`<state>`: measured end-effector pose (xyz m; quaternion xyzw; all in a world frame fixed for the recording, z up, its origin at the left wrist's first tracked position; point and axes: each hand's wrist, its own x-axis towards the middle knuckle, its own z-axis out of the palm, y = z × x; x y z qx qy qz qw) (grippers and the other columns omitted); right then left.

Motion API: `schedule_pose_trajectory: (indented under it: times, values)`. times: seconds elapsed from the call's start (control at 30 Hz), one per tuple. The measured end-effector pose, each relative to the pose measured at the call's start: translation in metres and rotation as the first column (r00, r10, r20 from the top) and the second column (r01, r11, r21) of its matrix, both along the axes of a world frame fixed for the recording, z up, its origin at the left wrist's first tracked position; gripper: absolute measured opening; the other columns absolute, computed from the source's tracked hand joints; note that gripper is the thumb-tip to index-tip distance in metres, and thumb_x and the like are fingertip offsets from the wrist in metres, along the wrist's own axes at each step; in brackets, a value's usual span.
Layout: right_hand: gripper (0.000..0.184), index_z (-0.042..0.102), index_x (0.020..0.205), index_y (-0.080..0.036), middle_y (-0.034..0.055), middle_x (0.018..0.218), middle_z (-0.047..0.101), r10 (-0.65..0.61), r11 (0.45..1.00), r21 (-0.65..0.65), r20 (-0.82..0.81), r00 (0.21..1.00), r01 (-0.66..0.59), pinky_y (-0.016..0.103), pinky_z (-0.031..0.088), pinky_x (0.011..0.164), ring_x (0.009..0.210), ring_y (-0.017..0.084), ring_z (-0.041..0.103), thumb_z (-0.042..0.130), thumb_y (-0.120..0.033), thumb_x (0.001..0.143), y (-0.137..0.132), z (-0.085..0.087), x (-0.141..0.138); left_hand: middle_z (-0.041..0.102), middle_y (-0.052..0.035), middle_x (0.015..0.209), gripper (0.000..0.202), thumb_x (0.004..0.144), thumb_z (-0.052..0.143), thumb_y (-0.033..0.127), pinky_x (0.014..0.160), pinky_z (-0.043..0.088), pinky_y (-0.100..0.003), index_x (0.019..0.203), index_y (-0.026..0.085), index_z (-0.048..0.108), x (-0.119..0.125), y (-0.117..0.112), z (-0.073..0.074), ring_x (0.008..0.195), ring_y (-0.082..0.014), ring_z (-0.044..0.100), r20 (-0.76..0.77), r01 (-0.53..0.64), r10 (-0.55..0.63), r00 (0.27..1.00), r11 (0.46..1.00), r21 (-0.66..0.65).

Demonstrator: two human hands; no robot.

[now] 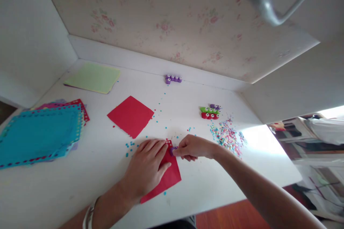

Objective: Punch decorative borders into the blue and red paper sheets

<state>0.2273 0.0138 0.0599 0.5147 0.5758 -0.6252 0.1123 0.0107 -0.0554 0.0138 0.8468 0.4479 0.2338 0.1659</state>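
Note:
Under my left hand (147, 166) lies a sheet of red paper (169, 175), pressed to the white table with the fingers stretched out flat. Small punched holes show along its top edge. My right hand (189, 147) is closed around a small purple craft punch (173, 150), which sits at the paper's right edge near the top corner. The fingers hide part of the punch. Blue paper bits (129, 146) are scattered beside my left hand. A second red sheet (130, 116) rests farther back, turned like a diamond.
Blue sheets with punched borders (43, 132) are stacked at the left, near pale green paper (92, 77). Purple punches (173, 79) stand by the wall. Green and red punches (210, 113) sit at the right, behind a heap of colourful confetti (228, 136).

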Motion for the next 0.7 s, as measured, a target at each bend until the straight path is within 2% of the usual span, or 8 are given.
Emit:
schedule_pose_trajectory:
  times: [0.1,0.17,0.2,0.27,0.33,0.4,0.47,0.7]
  values:
    - [0.039,0.059,0.062,-0.016,-0.0038,0.052,0.054,0.019,0.996,0.091,0.031,0.999,-0.021,0.02,0.033,0.043,0.045,0.007,0.046,0.067,-0.051,0.079,-0.005,0.009,0.003,0.063,-0.0085,0.128,0.042,0.086,0.064,0.033,0.104,0.039,-0.047,0.125,0.018,0.058,0.0,-0.001,-0.001,0.119,-0.0278,0.055,-0.002,0.006,-0.006,1.0,1.0,0.0]
    - [0.029,0.062,0.069,-0.018,-0.0034,0.057,0.057,-0.006,0.96,0.28,0.08,0.997,-0.017,0.02,0.036,0.046,0.05,0.008,0.05,0.069,-0.044,0.08,-0.012,0.016,0.002,0.063,-0.0084,0.128,0.041,0.086,0.064,0.03,0.104,0.039,-0.047,0.125,0.019,0.057,0.0,-0.002,0.0,0.119,-0.0274,0.054,0.005,0.009,-0.009,1.0,1.0,-0.005]
    - [0.023,0.064,0.073,-0.019,-0.0029,0.061,0.06,-0.028,0.917,0.4,0.1,0.995,-0.015,0.02,0.038,0.049,0.053,0.009,0.052,0.069,-0.04,0.08,-0.017,0.019,0.001,0.062,-0.0083,0.128,0.04,0.086,0.063,0.029,0.104,0.039,-0.047,0.125,0.019,0.057,0.0,-0.002,0.0,0.119,-0.0273,0.054,0.01,0.01,-0.01,1.0,1.0,-0.007]
    - [0.012,0.067,0.083,-0.021,-0.0008,0.073,0.065,-0.038,0.794,0.608,0.093,0.995,-0.026,0.022,0.044,0.056,0.063,0.01,0.057,0.067,-0.032,0.082,-0.029,0.021,-0.001,0.062,-0.0082,0.128,0.038,0.087,0.062,0.027,0.104,0.038,-0.048,0.125,0.019,0.057,0.001,-0.002,0.001,0.118,-0.0273,0.053,0.026,0.009,-0.009,1.0,1.0,-0.003]
    - [0.011,0.068,0.095,-0.023,0.0022,0.09,0.068,0.011,0.691,0.722,0.045,0.999,-0.04,0.025,0.049,0.066,0.075,0.013,0.061,0.065,-0.027,0.085,-0.041,0.019,-0.002,0.063,-0.0076,0.125,0.036,0.089,0.06,0.028,0.104,0.037,-0.049,0.124,0.02,0.057,0.003,-0.002,0.003,0.117,-0.0274,0.053,0.048,0.002,-0.002,0.999,1.0,0.004]
    - [0.017,0.067,0.103,-0.024,0.0045,0.104,0.067,0.066,0.627,0.778,-0.008,0.998,-0.035,0.028,0.052,0.074,0.089,0.016,0.063,0.063,-0.024,0.087,-0.05,0.012,-0.003,0.064,-0.0066,0.122,0.033,0.09,0.059,0.029,0.102,0.037,-0.049,0.122,0.022,0.058,0.007,-0.002,0.004,0.115,-0.0269,0.054,0.07,-0.004,0.004,0.998,1.0,0.001]
    - [0.019,0.066,0.107,-0.024,0.0051,0.108,0.066,0.076,0.59,0.807,-0.029,0.997,-0.021,0.03,0.053,0.08,0.096,0.017,0.063,0.062,-0.023,0.089,-0.056,0.005,-0.004,0.065,-0.0055,0.12,0.03,0.09,0.061,0.03,0.1,0.039,-0.048,0.119,0.022,0.06,0.011,-0.001,0.005,0.112,-0.0261,0.055,0.082,-0.012,0.013,0.997,1.0,-0.011]
    - [0.019,0.066,0.109,-0.025,0.0028,0.108,0.069,0.009,0.533,0.846,0.022,1.0,-0.024,0.028,0.054,0.082,0.093,0.016,0.067,0.059,-0.023,0.092,-0.063,-0.004,-0.009,0.067,-0.0032,0.111,0.018,0.092,0.059,0.025,0.097,0.04,-0.045,0.109,0.022,0.063,0.018,0.002,0.004,0.107,-0.0239,0.056,0.067,-0.027,0.028,0.997,1.0,-0.015]
